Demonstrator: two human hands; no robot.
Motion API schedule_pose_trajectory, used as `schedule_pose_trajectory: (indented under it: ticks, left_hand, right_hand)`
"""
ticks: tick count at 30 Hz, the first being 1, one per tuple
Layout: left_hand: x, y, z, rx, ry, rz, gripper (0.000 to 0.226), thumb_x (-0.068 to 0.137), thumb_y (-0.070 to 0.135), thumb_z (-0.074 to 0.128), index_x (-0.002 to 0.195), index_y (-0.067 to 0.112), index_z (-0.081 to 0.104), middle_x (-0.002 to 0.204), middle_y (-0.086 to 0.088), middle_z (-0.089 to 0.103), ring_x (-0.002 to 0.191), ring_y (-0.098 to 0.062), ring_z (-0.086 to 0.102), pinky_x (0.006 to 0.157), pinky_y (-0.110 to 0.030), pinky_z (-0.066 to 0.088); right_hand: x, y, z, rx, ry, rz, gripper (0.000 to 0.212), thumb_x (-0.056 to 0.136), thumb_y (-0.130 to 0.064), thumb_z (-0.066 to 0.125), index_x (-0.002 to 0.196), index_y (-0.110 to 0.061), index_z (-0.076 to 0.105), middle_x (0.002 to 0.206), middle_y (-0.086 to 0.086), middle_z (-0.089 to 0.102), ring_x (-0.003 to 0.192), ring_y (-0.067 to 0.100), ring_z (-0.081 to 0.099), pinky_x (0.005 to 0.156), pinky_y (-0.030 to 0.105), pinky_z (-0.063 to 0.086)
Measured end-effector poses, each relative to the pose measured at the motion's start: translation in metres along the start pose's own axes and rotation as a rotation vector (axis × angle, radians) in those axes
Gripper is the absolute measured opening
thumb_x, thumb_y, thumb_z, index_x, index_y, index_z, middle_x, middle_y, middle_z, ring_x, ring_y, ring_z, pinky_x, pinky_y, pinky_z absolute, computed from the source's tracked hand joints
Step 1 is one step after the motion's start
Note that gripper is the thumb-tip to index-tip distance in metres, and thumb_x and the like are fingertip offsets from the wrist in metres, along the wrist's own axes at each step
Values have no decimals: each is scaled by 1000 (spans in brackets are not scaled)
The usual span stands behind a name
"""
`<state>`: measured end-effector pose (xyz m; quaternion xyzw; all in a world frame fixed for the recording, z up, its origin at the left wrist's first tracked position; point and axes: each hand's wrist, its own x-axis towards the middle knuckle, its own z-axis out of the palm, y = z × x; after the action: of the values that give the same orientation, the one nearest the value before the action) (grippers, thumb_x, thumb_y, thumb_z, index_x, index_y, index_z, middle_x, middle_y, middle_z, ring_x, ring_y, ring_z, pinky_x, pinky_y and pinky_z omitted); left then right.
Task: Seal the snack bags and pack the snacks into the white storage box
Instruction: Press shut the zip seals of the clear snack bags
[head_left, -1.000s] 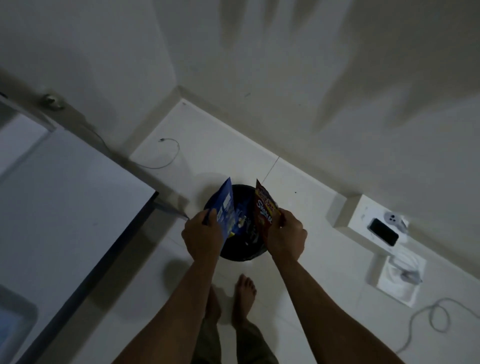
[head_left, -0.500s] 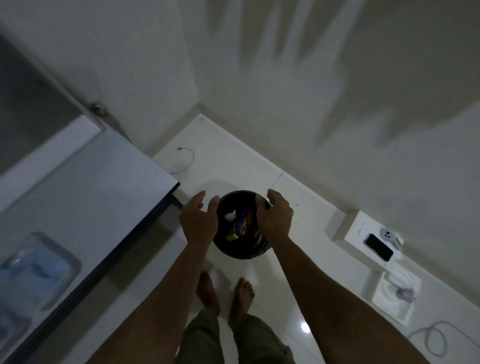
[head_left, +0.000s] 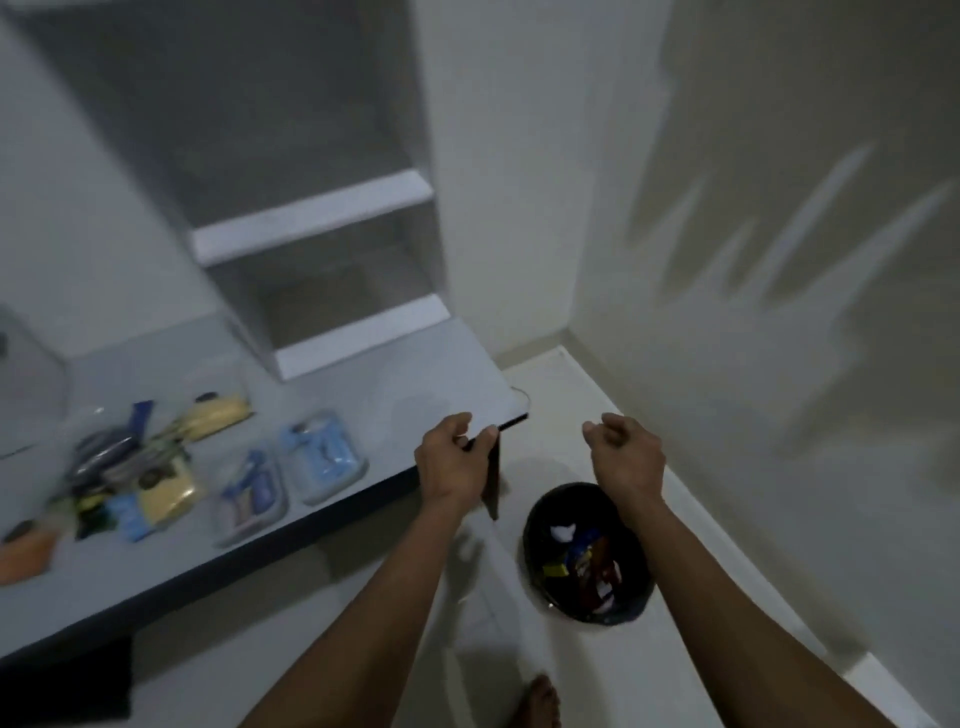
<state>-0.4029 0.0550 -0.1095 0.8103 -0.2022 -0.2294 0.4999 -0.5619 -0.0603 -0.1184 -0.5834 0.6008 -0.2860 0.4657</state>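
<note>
the view is now taking in the desk (head_left: 156, 587), which was barely showing a moment ago, and both hands have lifted off the black bin (head_left: 589, 553). the left hand (head_left: 457, 462) and right hand (head_left: 626, 454) are hanging loosely curled, grasping nothing. wrappers are lying inside the bin. snack bags (head_left: 130, 478) are sitting along the desk's front edge, beside two clear tubs (head_left: 322, 457).

dim home room, white built-in shelves (head_left: 311, 218), grey desk (head_left: 363, 384) with snack packets (head_left: 156, 488), tiled floor (head_left: 571, 395), black bin (head_left: 587, 551)
</note>
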Motion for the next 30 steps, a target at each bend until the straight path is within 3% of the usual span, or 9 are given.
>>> schedule_pose_trajectory:
  ticks: [2, 6, 9, 12, 16, 25, 28, 30]
  left_hand:
    - [-9, -7, -26, -16, 27, -10, 47, 82, 33, 77, 122, 11, 66, 112, -5, 70, 93, -13, 64, 81, -19, 46]
    - [-38, -33, -80, -43, 95, -39, 45, 83, 33, 77, 121, 12, 65, 109, -4, 69, 91, -11, 64, 80, -19, 45]
    - [-71, -70, -140, -89, 226, -91, 44, 81, 32, 78, 119, 11, 67, 107, -3, 71, 93, -10, 65, 80, -16, 44]
    - [-94, -103, -198, -106, 346, -120, 44, 81, 32, 78, 118, 11, 67, 107, 0, 71, 94, -8, 66, 81, -18, 48]
    - [-103, -114, -214, -125, 324, -157, 49, 82, 30, 78, 124, 9, 64, 111, -5, 70, 96, -12, 65, 86, -26, 54]
    - [-79, -144, -319, -156, 535, -238, 46, 83, 31, 76, 122, 11, 64, 104, -4, 66, 96, -14, 62, 86, -27, 50]
    - [-57, -153, -344, -140, 577, -250, 45, 85, 31, 75, 124, 11, 63, 102, -1, 61, 97, -13, 59, 83, -25, 47]
    - [-42, -158, -356, -127, 595, -250, 45, 86, 30, 74, 125, 10, 63, 107, -4, 63, 97, -14, 59, 83, -26, 47]
  right_hand:
    - [-18, -9, 8, 3, -42, -28, 36, 87, -33, 71, 117, -13, 68, 90, -1, 68, 94, 18, 65, 89, 26, 46]
    - [-64, -21, 30, -39, -159, -100, 32, 87, -35, 70, 114, -17, 67, 91, -3, 66, 95, 18, 63, 90, 30, 47]
    - [-119, -30, 65, -83, -293, -185, 30, 88, -36, 70, 112, -17, 68, 89, -5, 66, 94, 17, 63, 97, 36, 49]
    - [-168, -43, 107, -89, -417, -239, 31, 88, -35, 71, 112, -16, 68, 89, -5, 66, 93, 15, 63, 95, 33, 50]
    - [-177, -42, 119, -58, -437, -221, 28, 86, -29, 74, 108, -13, 69, 85, -6, 65, 90, 15, 65, 89, 29, 52]
    - [-219, -94, 230, -134, -654, -321, 26, 87, -30, 72, 110, -19, 68, 96, -3, 67, 93, 13, 64, 79, 20, 45]
    - [-216, -114, 278, -143, -717, -341, 21, 91, -25, 69, 111, -20, 67, 100, -2, 65, 89, 10, 62, 63, 5, 41]
    - [-214, -125, 303, -136, -749, -365, 28, 91, -26, 68, 117, -17, 66, 107, 1, 67, 86, 8, 61, 60, 4, 40]
